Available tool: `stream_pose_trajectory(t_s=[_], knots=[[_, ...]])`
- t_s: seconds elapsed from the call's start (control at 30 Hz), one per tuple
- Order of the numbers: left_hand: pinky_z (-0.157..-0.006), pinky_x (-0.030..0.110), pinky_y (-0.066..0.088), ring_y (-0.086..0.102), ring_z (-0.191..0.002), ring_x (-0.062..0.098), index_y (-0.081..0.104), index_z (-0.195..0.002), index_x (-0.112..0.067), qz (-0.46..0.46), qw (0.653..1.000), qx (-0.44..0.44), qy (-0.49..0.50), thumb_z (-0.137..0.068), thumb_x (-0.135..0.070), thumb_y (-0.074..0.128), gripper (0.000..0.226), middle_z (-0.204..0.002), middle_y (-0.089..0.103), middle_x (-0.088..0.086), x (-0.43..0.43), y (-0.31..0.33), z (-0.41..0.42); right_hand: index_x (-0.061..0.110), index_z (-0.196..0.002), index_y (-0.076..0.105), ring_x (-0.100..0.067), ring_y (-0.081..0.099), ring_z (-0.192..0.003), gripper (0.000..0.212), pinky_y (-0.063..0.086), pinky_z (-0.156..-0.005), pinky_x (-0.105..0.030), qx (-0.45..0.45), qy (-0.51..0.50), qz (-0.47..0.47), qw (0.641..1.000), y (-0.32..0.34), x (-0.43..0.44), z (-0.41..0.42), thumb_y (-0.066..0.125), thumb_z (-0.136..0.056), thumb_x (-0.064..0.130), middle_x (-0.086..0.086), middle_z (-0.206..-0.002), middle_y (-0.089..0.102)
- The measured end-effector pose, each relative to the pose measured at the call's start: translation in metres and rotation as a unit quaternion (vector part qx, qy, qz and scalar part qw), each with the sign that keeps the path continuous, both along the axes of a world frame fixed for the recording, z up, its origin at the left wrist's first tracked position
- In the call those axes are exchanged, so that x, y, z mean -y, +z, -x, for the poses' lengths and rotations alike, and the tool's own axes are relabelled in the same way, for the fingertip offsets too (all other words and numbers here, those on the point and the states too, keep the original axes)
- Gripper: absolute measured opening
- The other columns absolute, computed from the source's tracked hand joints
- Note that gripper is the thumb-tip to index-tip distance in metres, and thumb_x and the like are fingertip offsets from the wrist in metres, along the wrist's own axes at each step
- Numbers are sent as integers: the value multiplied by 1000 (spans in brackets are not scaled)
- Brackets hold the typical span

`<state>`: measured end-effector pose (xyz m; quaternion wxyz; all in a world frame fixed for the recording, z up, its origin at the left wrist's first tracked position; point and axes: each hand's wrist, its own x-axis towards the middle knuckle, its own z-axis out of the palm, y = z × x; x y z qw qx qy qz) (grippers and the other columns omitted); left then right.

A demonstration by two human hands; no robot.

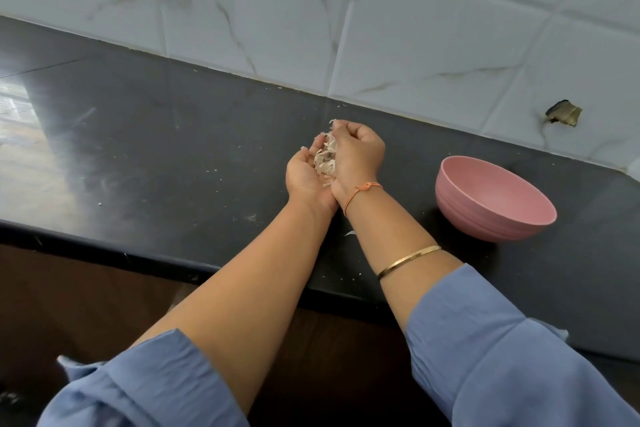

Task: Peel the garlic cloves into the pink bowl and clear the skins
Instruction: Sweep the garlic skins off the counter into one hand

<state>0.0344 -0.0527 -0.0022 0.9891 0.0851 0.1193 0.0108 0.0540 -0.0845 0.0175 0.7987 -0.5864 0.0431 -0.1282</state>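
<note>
Sleeves (156,385) of blue cloth filled the bottom of the frame. At centre we cupped our left hand (304,173) under a heap of garlic skins (325,161), with our right hand (358,152) curled over them. The pink bowl (478,218) stood apart at right on the dark counter (173,135), below the tiled wall (415,28).

We look through one wide-angle camera worn on the head, facing forward and steeply down, close above the desk (166,135), toward the tiled wall (415,17) behind.
</note>
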Motion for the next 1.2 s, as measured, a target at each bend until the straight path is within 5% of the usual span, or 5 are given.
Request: stream_pose_trajectory(t_s=[0.23,0.43,0.57,0.93,1.2], knots=[[-79,34,50,61,-80,24,57,-109,-4,10,1000,17,-1,-102,-21,28,35,-90,63,13,-1,-3,-1,7,-61,58,-27,56,-52,46,51,-60,-38,-33,0,29,999,5,-4,-2,45,-96,34,-12,-58,58],[-87,38,49,62,-97,28,59,-107,-2,51,998,39,-13,-101,-19,29,35,-96,63,16,-5,-4,-3,5,-69,58,-28,55,-61,17,50,-66,-42,-54,61,86,993,21,3,0,50,-81,-3,-10,-61,59],[-87,40,49,63,-86,29,59,-95,-2,60,997,49,-8,-100,-17,30,33,-92,65,16,-5,-5,-5,12,-68,60,-25,67,-78,21,56,-80,-43,0,48,266,963,25,12,-9,56,-79,-5,-2,-67,65],[-104,43,42,60,-92,30,59,-91,-2,39,997,50,-39,-102,-22,32,36,-99,61,16,-6,-7,-9,12,-54,48,-6,47,-49,41,39,-54,-23,100,-34,450,886,21,24,-19,71,-81,31,6,-50,50],[-99,44,45,61,-89,31,60,-90,0,23,998,42,-52,-102,-22,31,38,-96,62,18,-4,-7,-9,15,-46,34,-13,35,-45,60,33,-53,-30,114,-52,488,864,20,30,-22,66,-78,55,3,-45,36]])
